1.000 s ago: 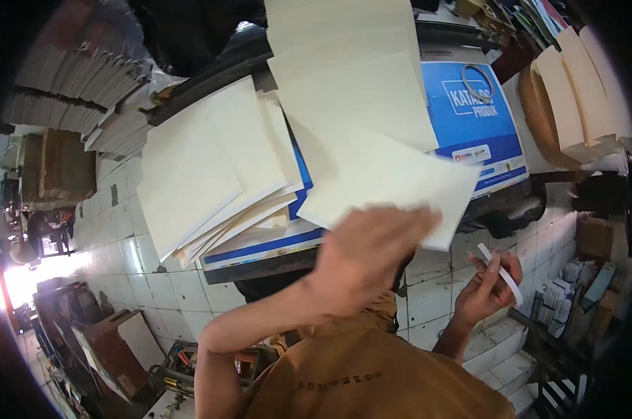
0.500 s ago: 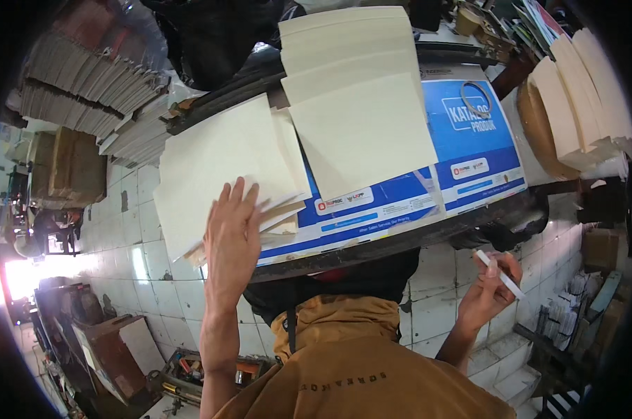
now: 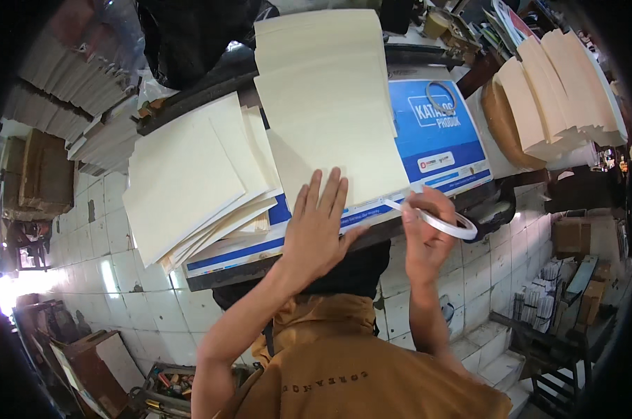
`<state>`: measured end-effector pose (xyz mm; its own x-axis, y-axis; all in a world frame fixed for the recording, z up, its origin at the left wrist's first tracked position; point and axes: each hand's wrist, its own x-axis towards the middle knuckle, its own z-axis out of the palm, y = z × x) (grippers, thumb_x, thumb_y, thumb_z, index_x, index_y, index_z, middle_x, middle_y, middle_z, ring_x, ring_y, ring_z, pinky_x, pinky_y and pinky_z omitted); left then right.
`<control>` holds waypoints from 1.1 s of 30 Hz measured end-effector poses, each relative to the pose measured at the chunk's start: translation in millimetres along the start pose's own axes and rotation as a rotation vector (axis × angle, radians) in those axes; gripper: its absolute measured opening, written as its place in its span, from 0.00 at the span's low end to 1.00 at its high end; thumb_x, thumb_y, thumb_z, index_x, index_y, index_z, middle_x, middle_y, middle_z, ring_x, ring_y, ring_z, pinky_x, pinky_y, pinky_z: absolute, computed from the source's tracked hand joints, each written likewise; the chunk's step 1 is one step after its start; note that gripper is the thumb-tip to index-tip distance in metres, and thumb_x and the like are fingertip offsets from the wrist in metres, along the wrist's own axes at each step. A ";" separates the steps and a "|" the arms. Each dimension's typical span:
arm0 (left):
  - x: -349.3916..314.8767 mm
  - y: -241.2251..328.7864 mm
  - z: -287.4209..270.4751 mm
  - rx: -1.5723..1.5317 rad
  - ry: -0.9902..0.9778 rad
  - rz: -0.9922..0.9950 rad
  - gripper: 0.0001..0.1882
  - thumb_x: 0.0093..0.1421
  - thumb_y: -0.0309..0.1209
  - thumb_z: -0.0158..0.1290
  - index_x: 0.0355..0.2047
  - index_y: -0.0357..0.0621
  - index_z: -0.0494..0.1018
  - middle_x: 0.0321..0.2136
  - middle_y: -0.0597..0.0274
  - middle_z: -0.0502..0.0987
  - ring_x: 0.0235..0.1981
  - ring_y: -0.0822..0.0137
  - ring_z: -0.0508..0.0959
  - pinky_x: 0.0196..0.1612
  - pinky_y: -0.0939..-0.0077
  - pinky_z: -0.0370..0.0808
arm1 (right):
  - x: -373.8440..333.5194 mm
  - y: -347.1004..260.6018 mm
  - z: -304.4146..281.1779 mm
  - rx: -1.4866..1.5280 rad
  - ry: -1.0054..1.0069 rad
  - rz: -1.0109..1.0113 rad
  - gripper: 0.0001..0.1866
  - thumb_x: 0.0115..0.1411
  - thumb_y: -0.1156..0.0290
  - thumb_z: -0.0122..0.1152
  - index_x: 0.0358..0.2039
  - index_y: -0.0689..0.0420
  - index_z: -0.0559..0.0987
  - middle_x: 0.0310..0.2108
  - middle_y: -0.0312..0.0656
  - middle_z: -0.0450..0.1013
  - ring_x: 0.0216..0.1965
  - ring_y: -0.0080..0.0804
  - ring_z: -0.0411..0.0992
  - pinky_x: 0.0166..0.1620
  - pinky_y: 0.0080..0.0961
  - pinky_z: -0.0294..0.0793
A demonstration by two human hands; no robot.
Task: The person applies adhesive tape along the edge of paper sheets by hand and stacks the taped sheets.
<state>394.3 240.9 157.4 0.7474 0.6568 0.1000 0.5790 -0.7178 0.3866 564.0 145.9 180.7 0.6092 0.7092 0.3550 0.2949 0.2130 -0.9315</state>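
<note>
My left hand (image 3: 318, 227) lies flat with its fingers stretched out, pressing on the lower part of the front cream sheet in a row of overlapping cream sheets (image 3: 330, 105). My right hand (image 3: 429, 241) is closed around a narrow roll of white tape (image 3: 467, 232), just off the sheet's lower right corner. A short white tape end sticks out from the roll toward the sheet's bottom edge. Left of the row sits an uneven pile of cream sheets (image 3: 183, 171). Under both is a blue and white printed board (image 3: 438, 157) on the table.
A thin tape ring (image 3: 440, 98) rests on the board's right part. Thick cream paper stacks (image 3: 553, 98) stand at the right beside a brown rounded object. A black plastic bag (image 3: 190, 42) bulges at the back left. The table's dark front edge (image 3: 218, 278) runs close to my body.
My left hand has moved right, from the left pile onto the front sheet of the row. My right hand has come up and inward with the tape roll, to the sheet's lower right corner.
</note>
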 end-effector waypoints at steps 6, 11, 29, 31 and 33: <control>-55.5 10.8 -10.5 -0.262 0.124 -0.091 0.44 0.60 0.37 0.65 0.71 0.33 0.57 0.72 0.39 0.57 0.73 0.36 0.56 0.73 0.47 0.57 | -17.4 12.6 33.7 -0.119 -0.230 0.086 0.20 0.62 0.77 0.69 0.55 0.60 0.77 0.35 0.39 0.80 0.38 0.25 0.78 0.58 0.31 0.69; -101.4 13.2 -5.2 -0.264 0.229 -0.320 0.49 0.56 0.33 0.68 0.72 0.33 0.53 0.71 0.40 0.60 0.73 0.37 0.57 0.71 0.40 0.56 | -29.0 4.9 56.5 -0.297 -0.372 -0.050 0.20 0.61 0.75 0.69 0.54 0.56 0.78 0.31 0.35 0.82 0.32 0.24 0.79 0.62 0.36 0.60; -109.8 6.0 8.9 -0.256 0.301 -0.303 0.54 0.49 0.28 0.70 0.71 0.32 0.51 0.71 0.46 0.62 0.73 0.42 0.59 0.71 0.46 0.55 | -34.2 3.0 86.9 -0.359 -0.454 -0.054 0.24 0.57 0.79 0.68 0.55 0.53 0.80 0.40 0.36 0.81 0.46 0.30 0.79 0.63 0.52 0.52; -109.8 6.2 9.5 -0.258 0.296 -0.305 0.54 0.49 0.28 0.70 0.71 0.32 0.51 0.71 0.46 0.62 0.74 0.42 0.59 0.71 0.46 0.55 | -34.5 4.0 87.4 -0.393 -0.454 -0.064 0.23 0.57 0.79 0.69 0.54 0.54 0.80 0.40 0.36 0.81 0.46 0.31 0.78 0.63 0.54 0.51; -110.7 6.3 10.7 -0.275 0.306 -0.291 0.53 0.47 0.25 0.70 0.70 0.32 0.53 0.70 0.47 0.64 0.73 0.41 0.58 0.72 0.45 0.53 | -34.2 2.7 87.1 -0.402 -0.454 -0.074 0.23 0.56 0.79 0.69 0.54 0.54 0.80 0.40 0.36 0.81 0.47 0.31 0.78 0.63 0.55 0.50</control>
<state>318.7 161.3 138.9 0.4139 0.8879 0.2008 0.6113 -0.4345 0.6614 479.8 180.8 159.1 0.2274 0.9368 0.2659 0.6330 0.0652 -0.7714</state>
